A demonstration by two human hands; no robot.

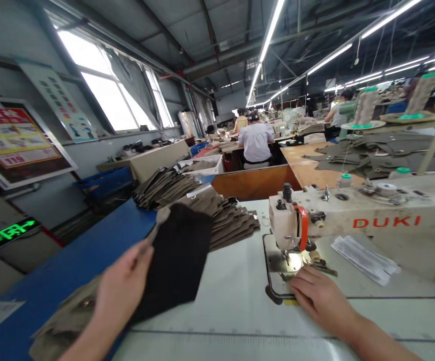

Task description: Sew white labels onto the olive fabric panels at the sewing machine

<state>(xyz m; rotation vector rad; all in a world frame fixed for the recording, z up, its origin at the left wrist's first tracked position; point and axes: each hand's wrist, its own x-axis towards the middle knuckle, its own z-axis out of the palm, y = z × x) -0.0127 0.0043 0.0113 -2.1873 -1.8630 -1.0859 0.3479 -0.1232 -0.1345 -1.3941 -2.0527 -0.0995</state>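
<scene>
My left hand (125,283) is closed on the edge of a fabric piece (182,255), black on the face toward me with a grey-brown edge. It is lifted at the left of the sewing machine table and blurred by motion. My right hand (318,293) rests by the needle plate of the sewing machine (345,220), its fingers bent and together. At its fingertips, below the lit needle area, lies a small olive fabric piece (287,276); the fingers partly hide it. Behind the black piece sits a stack of grey-brown fabric pieces (230,220).
Another stack of dark fabric pieces (167,188) stands on the blue surface (127,228) at left. More brown fabric (63,316) lies near my left forearm. A clear plastic strip packet (366,258) rests on the machine bed. Ahead, a person (255,140) sits facing away.
</scene>
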